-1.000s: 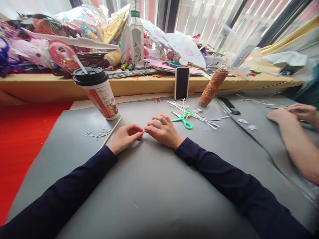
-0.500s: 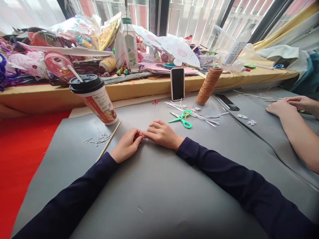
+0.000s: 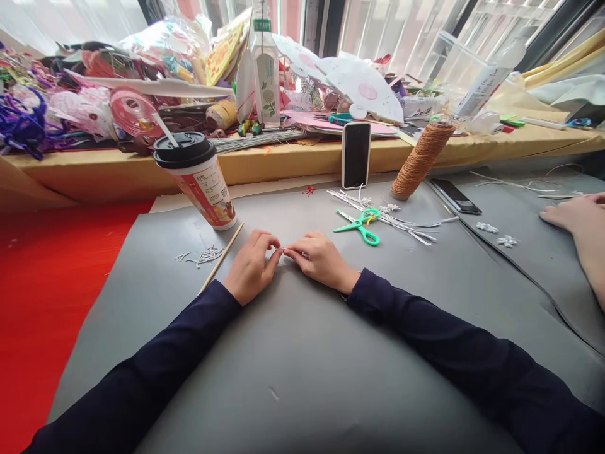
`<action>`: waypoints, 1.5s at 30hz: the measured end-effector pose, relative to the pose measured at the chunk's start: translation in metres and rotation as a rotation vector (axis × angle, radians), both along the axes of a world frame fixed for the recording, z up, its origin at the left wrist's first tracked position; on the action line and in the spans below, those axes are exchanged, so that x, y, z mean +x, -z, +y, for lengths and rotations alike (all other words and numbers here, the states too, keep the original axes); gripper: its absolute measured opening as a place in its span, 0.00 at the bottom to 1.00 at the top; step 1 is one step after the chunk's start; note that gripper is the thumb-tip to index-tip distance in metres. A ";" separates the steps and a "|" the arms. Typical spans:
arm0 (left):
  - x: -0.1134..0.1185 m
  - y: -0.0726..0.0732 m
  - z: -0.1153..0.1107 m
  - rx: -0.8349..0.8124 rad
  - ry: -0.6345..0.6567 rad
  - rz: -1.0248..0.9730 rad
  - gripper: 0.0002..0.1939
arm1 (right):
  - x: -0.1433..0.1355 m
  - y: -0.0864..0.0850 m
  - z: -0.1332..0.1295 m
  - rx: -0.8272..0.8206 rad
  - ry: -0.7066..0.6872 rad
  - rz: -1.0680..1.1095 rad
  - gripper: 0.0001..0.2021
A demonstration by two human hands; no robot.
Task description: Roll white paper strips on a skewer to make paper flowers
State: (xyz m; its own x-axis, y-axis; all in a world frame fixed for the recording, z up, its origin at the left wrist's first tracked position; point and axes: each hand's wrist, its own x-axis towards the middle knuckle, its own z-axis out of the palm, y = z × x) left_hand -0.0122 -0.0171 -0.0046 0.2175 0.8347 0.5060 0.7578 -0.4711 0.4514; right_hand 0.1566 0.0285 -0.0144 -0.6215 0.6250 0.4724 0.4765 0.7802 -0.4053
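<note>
L hand (image 3: 253, 268) + R hand (image 3: 324, 260) both pinching 1 tiny piece (image 3: 283, 250) btwn them, over grey mat (image 3: 302, 353) | 1 scissors (image 3: 358, 224) nr R hand | 1 stick (image 3: 221, 258) by L hand | 1 cup (image 3: 203, 189) | 2 phones (image 3: 356, 154) | 1 spool (image 3: 422, 161)

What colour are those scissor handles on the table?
Green. The head view shows the scissors best.

Left of the green scissors (image 3: 368, 236), the tiny piece (image 3: 283, 250) between the left hand (image 3: 250, 268) and the right hand (image 3: 326, 261) is too small to identify. Farther left, the dark sleeve (image 3: 189, 337) hides the near end of the wooden stick (image 3: 220, 260). Far right, the view's edge crops a co-worker's hand (image 3: 576, 215).
</note>
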 end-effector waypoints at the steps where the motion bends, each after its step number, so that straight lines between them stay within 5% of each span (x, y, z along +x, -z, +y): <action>1: 0.000 -0.001 0.000 0.010 -0.052 -0.080 0.09 | 0.000 -0.001 0.000 -0.079 0.021 0.072 0.14; 5: 0.002 0.001 0.003 -0.105 -0.162 -0.427 0.18 | -0.001 -0.007 0.001 -0.376 0.050 0.318 0.14; 11: 0.010 0.001 0.002 -0.436 0.001 -0.805 0.14 | -0.003 -0.010 -0.002 -0.617 -0.022 0.456 0.14; 32: 0.015 -0.002 0.001 -0.552 0.045 -0.822 0.12 | -0.011 -0.010 -0.002 -0.735 -0.056 0.475 0.10; 40: 0.028 0.001 0.009 -0.620 0.141 -1.032 0.11 | -0.024 -0.014 -0.007 -1.007 0.002 0.702 0.09; 45: 0.035 0.003 0.016 -0.653 0.191 -1.140 0.10 | -0.022 -0.008 0.003 -1.213 -0.100 0.810 0.07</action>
